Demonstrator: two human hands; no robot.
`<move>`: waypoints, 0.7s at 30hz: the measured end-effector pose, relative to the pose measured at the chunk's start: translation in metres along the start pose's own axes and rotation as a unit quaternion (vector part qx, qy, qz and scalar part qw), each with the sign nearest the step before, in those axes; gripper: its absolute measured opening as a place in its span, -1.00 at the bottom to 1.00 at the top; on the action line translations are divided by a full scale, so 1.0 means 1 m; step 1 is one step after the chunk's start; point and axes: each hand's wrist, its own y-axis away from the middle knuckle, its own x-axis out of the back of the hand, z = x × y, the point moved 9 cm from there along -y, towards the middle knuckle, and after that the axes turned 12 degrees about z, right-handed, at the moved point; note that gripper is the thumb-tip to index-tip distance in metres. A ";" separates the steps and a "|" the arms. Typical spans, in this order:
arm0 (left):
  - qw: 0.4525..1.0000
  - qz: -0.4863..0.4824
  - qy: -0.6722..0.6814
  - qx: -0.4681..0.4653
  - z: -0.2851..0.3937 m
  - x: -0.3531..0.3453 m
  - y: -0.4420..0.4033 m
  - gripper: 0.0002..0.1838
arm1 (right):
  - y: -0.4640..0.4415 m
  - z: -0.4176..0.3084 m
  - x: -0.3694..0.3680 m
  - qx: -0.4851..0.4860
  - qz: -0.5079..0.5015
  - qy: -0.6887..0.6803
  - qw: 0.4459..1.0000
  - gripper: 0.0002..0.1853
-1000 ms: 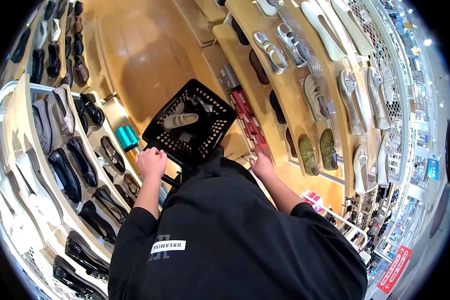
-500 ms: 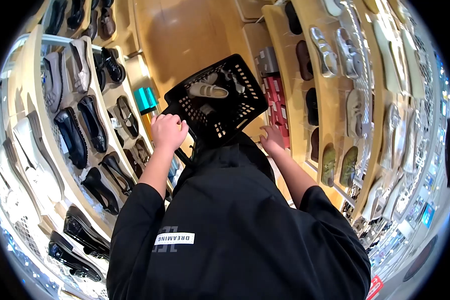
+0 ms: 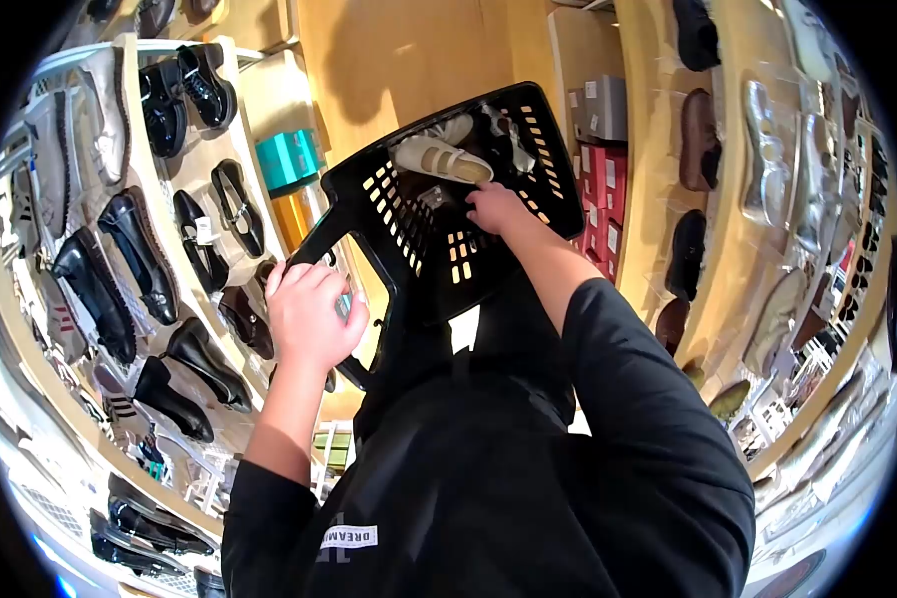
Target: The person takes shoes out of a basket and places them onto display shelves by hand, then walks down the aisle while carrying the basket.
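My left hand [image 3: 316,311] is closed around the handle of the black basket [image 3: 341,214], at the basket's left. The basket hangs tilted in front of my body. A pale strapped shoe [image 3: 431,159] lies inside near the upper rim, with another light shoe [image 3: 455,130] partly hidden behind it and a dark and white item [image 3: 513,145] to its right. My right hand [image 3: 493,207] reaches into the basket, its fingertips at the heel end of the pale strapped shoe. Whether they grip it is hard to see.
Shelves of dark shoes [image 3: 140,254] run along the left, beside a teal box [image 3: 289,159]. On the right are red boxes [image 3: 603,199], a grey box [image 3: 605,108] and shelves with brown [image 3: 700,140] and silver shoes [image 3: 765,149]. Wooden floor [image 3: 419,60] shows ahead.
My right hand has moved from beside the basket into it, up to the pale shoe. The basket looks nearer and further right, still held by my left hand. The view has shifted along the shelves.
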 end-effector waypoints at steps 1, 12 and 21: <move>1.000 -0.003 -0.003 0.005 -0.001 -0.001 -0.001 -0.80 | -0.013 -0.005 -0.005 0.004 -0.005 -0.001 1.000 -0.55; 1.000 0.015 0.000 0.017 0.001 0.001 0.001 -0.82 | -0.069 -0.013 -0.060 0.072 0.061 0.075 0.993 -0.67; 0.999 0.034 0.006 0.029 0.007 0.004 0.009 -0.76 | 0.079 -0.015 0.146 0.031 0.326 -0.172 0.929 -0.80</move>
